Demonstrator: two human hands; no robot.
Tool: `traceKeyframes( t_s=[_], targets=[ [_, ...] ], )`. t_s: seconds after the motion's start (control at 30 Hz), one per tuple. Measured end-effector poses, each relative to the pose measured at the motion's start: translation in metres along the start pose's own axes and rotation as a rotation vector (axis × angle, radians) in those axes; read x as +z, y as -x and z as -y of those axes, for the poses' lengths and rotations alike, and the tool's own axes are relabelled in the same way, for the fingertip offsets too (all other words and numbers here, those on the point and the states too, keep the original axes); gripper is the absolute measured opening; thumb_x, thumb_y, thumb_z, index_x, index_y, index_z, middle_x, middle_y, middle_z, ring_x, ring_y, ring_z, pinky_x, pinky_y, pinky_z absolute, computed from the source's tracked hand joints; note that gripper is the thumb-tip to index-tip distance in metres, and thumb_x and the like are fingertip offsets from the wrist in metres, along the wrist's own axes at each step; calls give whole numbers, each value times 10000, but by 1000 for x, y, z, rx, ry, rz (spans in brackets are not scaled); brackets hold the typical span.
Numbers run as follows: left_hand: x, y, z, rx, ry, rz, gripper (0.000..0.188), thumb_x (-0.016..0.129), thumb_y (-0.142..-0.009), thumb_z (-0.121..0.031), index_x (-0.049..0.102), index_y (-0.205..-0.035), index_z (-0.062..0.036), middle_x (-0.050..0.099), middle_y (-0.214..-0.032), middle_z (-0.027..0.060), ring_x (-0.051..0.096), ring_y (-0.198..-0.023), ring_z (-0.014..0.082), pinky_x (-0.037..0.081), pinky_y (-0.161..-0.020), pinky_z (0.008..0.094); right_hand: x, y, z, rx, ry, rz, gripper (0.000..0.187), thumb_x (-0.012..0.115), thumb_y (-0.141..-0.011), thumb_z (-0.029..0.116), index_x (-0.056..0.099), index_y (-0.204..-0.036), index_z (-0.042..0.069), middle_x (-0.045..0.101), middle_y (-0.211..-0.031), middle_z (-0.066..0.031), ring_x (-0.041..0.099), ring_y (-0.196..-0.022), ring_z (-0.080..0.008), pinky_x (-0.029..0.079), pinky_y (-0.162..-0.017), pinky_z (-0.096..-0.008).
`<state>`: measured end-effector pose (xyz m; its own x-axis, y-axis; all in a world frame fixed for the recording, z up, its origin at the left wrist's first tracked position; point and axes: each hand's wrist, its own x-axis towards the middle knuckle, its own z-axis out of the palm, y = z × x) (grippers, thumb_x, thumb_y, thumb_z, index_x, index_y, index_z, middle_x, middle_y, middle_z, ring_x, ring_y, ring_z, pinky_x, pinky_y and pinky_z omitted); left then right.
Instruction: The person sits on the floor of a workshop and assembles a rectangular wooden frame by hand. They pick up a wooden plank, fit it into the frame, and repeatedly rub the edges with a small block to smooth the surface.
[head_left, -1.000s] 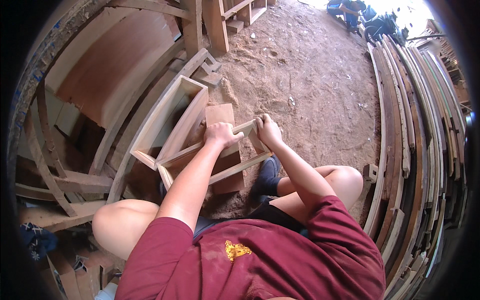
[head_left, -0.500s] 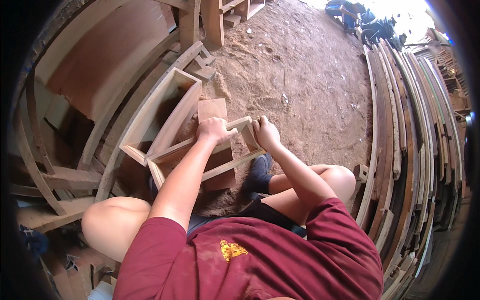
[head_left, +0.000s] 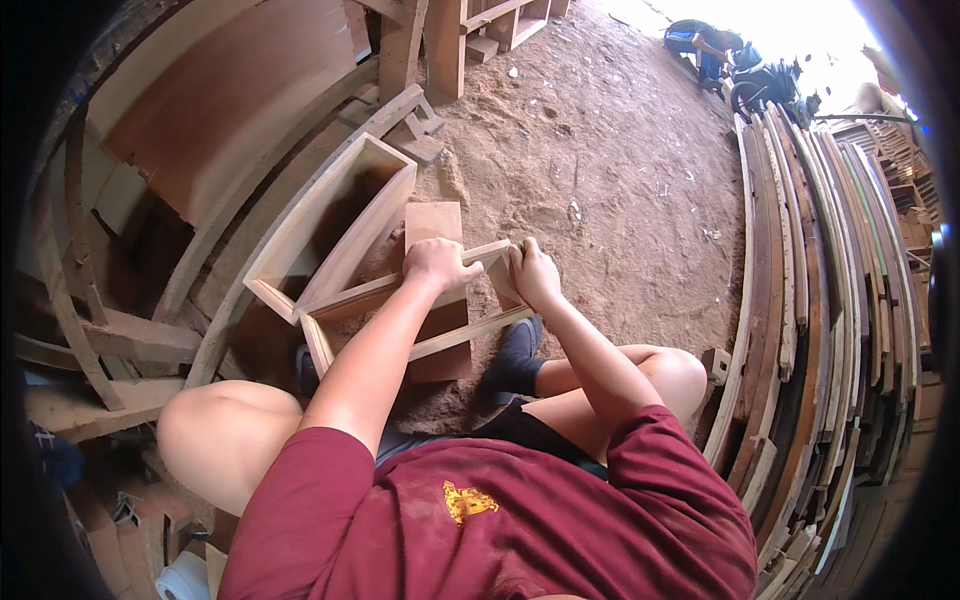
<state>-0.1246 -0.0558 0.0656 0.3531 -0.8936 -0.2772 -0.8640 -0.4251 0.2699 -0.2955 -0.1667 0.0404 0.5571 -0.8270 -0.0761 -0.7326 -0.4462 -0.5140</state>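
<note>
An open rectangular wooden frame (head_left: 470,333) lies across a flat reddish-brown board (head_left: 434,222) in front of me. My left hand (head_left: 437,265) is closed over the frame's far rail, thumb pointing right along it. Against the outer side of the frame's right end, my right hand (head_left: 536,275) is closed with its fingers curled. Whatever may be inside those fingers is hidden. A second pale wooden box frame (head_left: 365,225) leans beside the first, touching or nearly touching its left end.
Long planks (head_left: 790,300) are stacked along the right. Curved timbers and a large brown panel (head_left: 235,110) stand at the left. Sandy ground (head_left: 620,180) stretches ahead. A person (head_left: 700,42) bends beside a motorbike (head_left: 765,82) far off. A small wooden block (head_left: 716,366) sits by my right knee.
The whole view has shifted slightly, with the scene a little lower and to the right. Both hands stay at the same places on the frame.
</note>
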Motion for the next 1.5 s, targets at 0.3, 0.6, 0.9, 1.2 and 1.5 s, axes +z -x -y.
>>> traceKeyframes(
  t_s=[0.3, 0.6, 0.9, 1.2, 1.5],
  targets=[
    [-1, 5, 1, 6, 14, -8, 590, 575, -763, -644, 742, -974, -120, 725, -946, 140, 710, -882, 286, 571, -753, 438, 4, -10, -4, 97, -34, 74, 446, 388, -1001, 454, 459, -1114, 28, 642, -1002, -327, 604, -984, -498, 457, -853, -554],
    [6, 0, 2, 21, -14, -38, 615, 553, -759, -648, 741, -966, -100, 726, -940, 143, 712, -874, 277, 569, -742, 452, 7, -32, -17, 84, -69, 86, 516, 374, -1001, 473, 545, -1073, -8, 639, -1022, -317, 603, -1005, -477, 462, -873, -511],
    [9, 2, 8, 9, 23, -81, 618, 561, -741, -650, 750, -922, -90, 727, -899, 141, 715, -836, 277, 569, -719, 442, 8, 1, -15, 68, -130, -36, 477, 504, -969, 427, 612, -924, -36, 649, -898, -277, 623, -859, -430, 472, -777, -467],
    [6, 2, 5, 30, 25, -71, 629, 557, -747, -657, 747, -938, -89, 726, -910, 142, 712, -847, 279, 567, -738, 437, 5, -15, 3, 42, -105, -97, 423, 506, -970, 415, 584, -976, -1, 646, -966, -271, 596, -951, -460, 456, -822, -503],
    [2, 3, 1, 26, 9, -64, 605, 561, -755, -644, 745, -937, -97, 723, -910, 150, 712, -837, 285, 568, -731, 437, 3, -20, 14, 58, -166, -61, 418, 505, -963, 449, 561, -985, 35, 644, -968, -261, 596, -942, -458, 458, -808, -499]
  ],
)
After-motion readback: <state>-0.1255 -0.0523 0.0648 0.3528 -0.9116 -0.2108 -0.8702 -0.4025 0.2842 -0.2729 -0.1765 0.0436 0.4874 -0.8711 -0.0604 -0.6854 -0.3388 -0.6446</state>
